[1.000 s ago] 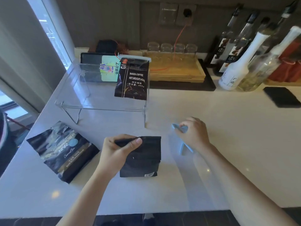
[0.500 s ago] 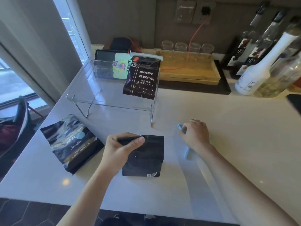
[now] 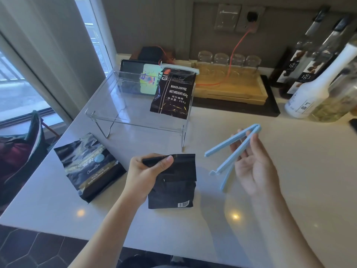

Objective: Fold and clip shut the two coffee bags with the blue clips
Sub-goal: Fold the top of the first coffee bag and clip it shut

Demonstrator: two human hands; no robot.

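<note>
A plain black coffee bag (image 3: 176, 182) lies on the white counter with its top folded over. My left hand (image 3: 147, 176) pinches that fold at the bag's upper left corner. To the right, my right hand (image 3: 253, 163) is raised above the counter, palm up, holding a long blue clip (image 3: 228, 149) whose two arms are spread open. A second blue clip (image 3: 226, 178) sits just below it against my fingers. Another black coffee bag (image 3: 89, 166) with gold print lies flat at the left. A third bag (image 3: 172, 93), with a pale clip across its top, rests on the clear acrylic shelf (image 3: 135, 120).
A wooden tray (image 3: 231, 89) with several glasses stands at the back, crossed by an orange cable. Syrup bottles (image 3: 307, 89) crowd the back right. A tablet (image 3: 139, 78) leans behind the shelf. The counter's front edge is close to me; a window is at the left.
My right hand has lifted the blue clips off the counter and turned palm up, one clip spread open. My left hand still pinches the folded bag top. The view has shifted right.
</note>
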